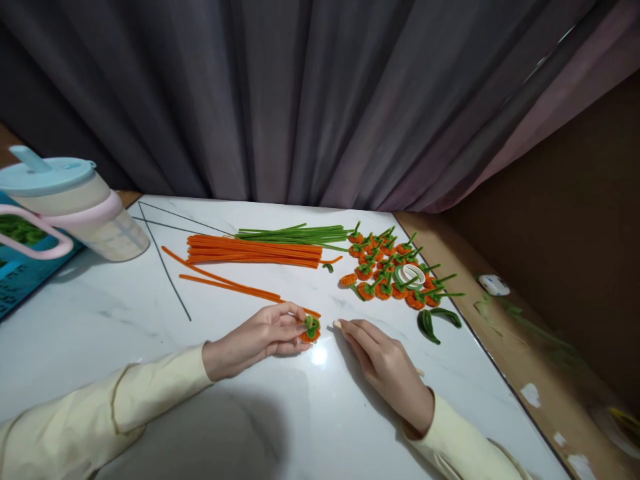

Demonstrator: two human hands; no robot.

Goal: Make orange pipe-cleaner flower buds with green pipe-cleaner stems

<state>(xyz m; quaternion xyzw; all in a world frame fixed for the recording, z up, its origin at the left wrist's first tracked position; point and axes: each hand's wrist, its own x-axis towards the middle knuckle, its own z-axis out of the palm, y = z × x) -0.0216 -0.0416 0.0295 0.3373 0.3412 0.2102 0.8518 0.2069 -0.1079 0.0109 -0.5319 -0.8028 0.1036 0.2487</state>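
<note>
My left hand (275, 331) pinches a small orange pipe-cleaner fruit (311, 328) with a green leafy top. Its fingers cover the left side of the piece. To the right, my right hand (383, 357) is closed around a thin pale stick (337, 325). One end of the stick pokes out past the fingertips towards the fruit, without touching it. What looks like the stick's other end shows behind the hand, near the wrist. Loose orange pipe cleaners (240, 287) lie just beyond my left hand.
Behind are bundles of orange pipe cleaners (255, 252) and green pipe cleaners (295, 234). Several similar fruits (384, 289) cluster at the right around a tape roll (411, 275), near dark green loops (427, 327). A lidded tumbler (110, 230) stands at the left; a curtain (280, 100) hangs behind.
</note>
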